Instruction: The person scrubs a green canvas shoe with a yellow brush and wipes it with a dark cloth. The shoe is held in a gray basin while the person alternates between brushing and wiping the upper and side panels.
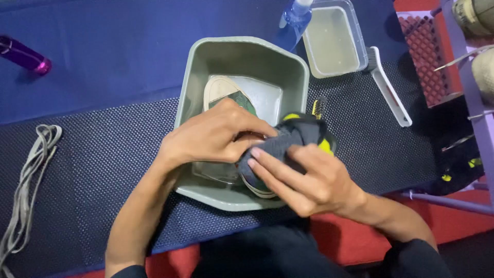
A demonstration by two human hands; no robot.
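both hands, left hand (216, 136) and right hand (309, 180), gripped a dark shoe (296, 135) over the grey basin (242, 56); white brush (388, 92) lay at two o'clock.

The dark grey and yellow shoe (303, 135) is mostly covered by the left hand (213, 136) and right hand (309, 177); its toe and most of its sole are hidden. The pale-soled second shoe (224, 91) lies half behind the left hand. The blue spray bottle (296, 15) and the grey laces (25, 190) are cut off by the frame's edges.
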